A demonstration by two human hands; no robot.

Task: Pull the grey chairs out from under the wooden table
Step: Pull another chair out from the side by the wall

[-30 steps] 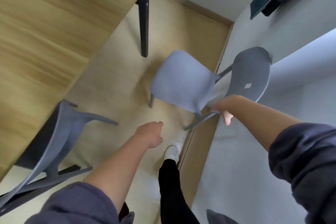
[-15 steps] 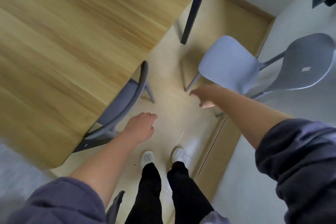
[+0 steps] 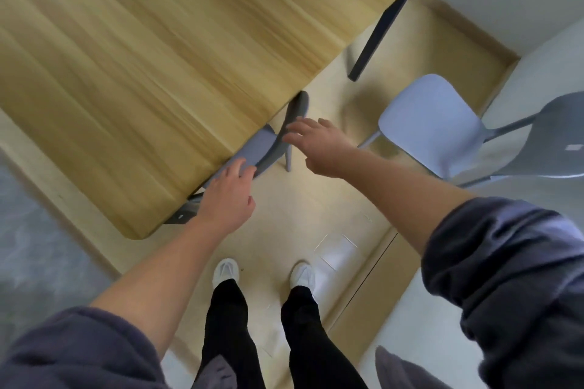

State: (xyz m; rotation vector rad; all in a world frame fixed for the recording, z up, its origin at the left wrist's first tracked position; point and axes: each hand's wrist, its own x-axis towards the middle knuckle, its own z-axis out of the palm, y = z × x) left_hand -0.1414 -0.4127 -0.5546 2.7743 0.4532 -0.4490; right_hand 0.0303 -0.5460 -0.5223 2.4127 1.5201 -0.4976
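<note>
Left hand [image 3: 226,199] open, fingers loosely spread, fingertips at the backrest of the tucked chair [image 3: 275,145]; contact cannot be confirmed. Right hand [image 3: 319,145] open, fingers spread, hovering just beside the backrest's upper end, not gripping. This chair sits mostly under the table [image 3: 151,57], seat partly hidden beneath the edge, just beyond the left hand. Second chair [image 3: 442,129] stands clear of the table, beyond and right of the right hand, near the wall.
</note>
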